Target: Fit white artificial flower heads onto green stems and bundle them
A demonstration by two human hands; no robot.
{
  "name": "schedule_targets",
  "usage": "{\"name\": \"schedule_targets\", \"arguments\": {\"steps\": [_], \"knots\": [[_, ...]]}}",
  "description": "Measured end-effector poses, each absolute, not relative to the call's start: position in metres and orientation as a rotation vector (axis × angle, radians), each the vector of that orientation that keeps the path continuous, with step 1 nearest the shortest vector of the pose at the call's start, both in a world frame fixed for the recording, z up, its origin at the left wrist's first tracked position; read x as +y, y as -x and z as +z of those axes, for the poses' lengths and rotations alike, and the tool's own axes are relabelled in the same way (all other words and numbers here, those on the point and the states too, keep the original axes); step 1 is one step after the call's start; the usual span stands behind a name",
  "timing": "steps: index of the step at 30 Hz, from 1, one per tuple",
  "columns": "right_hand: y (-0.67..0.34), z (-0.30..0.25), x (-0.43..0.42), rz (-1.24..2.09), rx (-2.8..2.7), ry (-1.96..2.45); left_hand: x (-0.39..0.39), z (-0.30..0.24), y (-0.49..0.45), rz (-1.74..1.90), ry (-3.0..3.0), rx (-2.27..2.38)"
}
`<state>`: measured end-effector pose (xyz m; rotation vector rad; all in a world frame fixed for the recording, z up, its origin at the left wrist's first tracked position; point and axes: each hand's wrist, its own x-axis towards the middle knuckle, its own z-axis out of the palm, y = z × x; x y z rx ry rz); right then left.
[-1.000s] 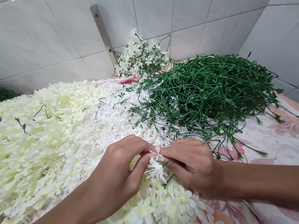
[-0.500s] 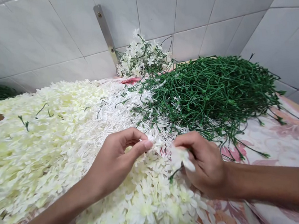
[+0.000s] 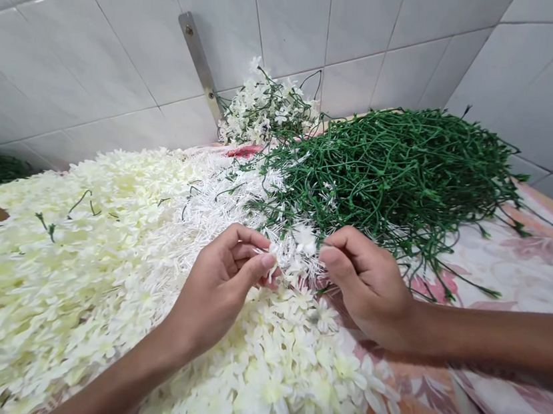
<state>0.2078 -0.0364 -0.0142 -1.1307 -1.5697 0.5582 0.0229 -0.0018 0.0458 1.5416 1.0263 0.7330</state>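
The left hand (image 3: pixel 220 288) is half closed, with its thumb and fingertips drawn together at the edge of the white artificial blossoms (image 3: pixel 295 258). The right hand (image 3: pixel 367 290) is loosely curled, its thumb just beside the same blossoms. Whether either hand has hold of a blossom cannot be determined. The blossoms lie between the heap of cream artificial flowers (image 3: pixel 65 293) and the pile of green wire stems (image 3: pixel 394 179), on a floral cloth (image 3: pixel 530 263). A bunch of flowered sprigs (image 3: pixel 267 111) rests against the tiled wall (image 3: pixel 63 72).

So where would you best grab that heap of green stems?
Probably by the trailing ends of the green stems at the near right edge, coming from the right over the floral cloth; they spread apart there, clear of the white flowers tangled on its left.
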Motion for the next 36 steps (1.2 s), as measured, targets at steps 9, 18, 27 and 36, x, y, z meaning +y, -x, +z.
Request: {"name": "schedule_targets", "arguments": {"steps": [9,18,27,36], "knots": [[-0.204,-0.023,-0.033,0.859,-1.325,1.028,-0.002,0.043,-0.021,0.765,-1.573,1.011],[-0.207,-0.017,-0.032,0.682,-1.484,1.282,-0.001,0.041,-0.021,0.766,-1.559,1.011],[-0.207,-0.011,-0.03,0.562,-1.637,1.317,0.0,0.041,-0.019,0.716,-1.624,1.036],[-0.209,-0.008,-0.03,0.574,-1.801,1.093,0.0,0.044,-0.02,0.656,-1.639,1.017]]}}
